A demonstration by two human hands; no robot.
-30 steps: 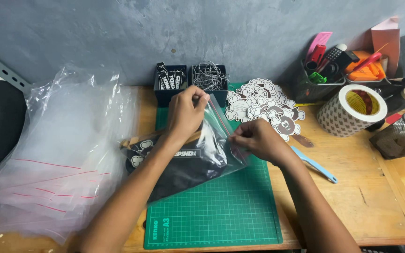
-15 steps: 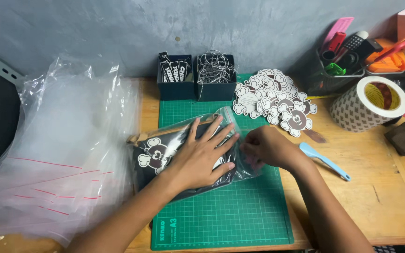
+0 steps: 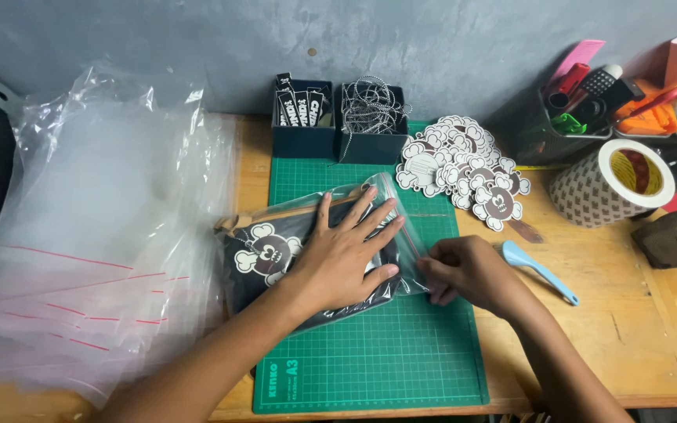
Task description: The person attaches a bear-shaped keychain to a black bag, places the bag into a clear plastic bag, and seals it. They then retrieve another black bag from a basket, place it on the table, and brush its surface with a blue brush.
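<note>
Bagged black pouch point(image 3: 276, 262) with a cartoon print lies at the centre of the head view, on the green cutting mat point(image 3: 370, 368) on the wooden desk point(image 3: 628, 313), its long axis running left to right and slightly tilted. The left hand point(image 3: 346, 254) lies flat on it, fingers spread, pressing rather than grasping. The right hand point(image 3: 472, 274), just right of the pouch, pinches the clear bag's red-lined zip edge point(image 3: 410, 243) and is the nearer to that open end. A heap of empty clear bags point(image 3: 88, 258) fills the left of the frame; die-cut tags point(image 3: 464, 168) sit upper right.
</note>
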